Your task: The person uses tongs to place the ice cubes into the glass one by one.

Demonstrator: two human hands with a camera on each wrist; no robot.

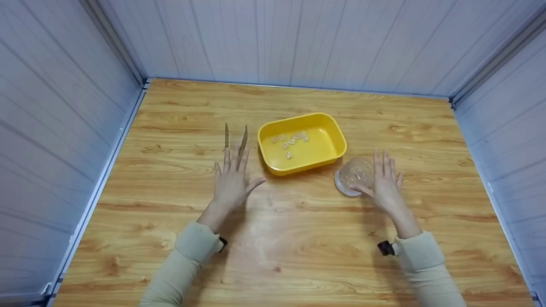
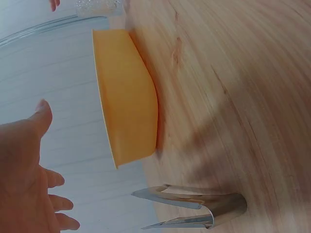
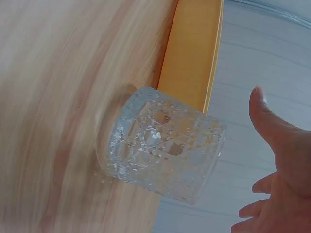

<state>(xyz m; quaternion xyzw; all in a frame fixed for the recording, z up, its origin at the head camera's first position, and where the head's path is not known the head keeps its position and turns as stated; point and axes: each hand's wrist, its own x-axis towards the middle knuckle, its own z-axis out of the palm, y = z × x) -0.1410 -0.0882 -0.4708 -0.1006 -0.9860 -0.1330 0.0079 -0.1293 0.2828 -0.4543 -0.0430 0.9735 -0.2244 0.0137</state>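
My left hand hovers with spread fingers over metal tongs, holding nothing. In the left wrist view the tongs lie on the table with their two arms apart. Spread likewise, my right hand is beside a clear patterned glass. The right wrist view has the upright glass and a gap between it and the hand. A yellow tub stands between the hands, with several small clear cubes on its floor. What the glass contains is hard to make out.
The wooden table has pale panel walls at its back and on both sides. The tub's right front corner is close to the glass. A small black device is strapped at the right wrist.
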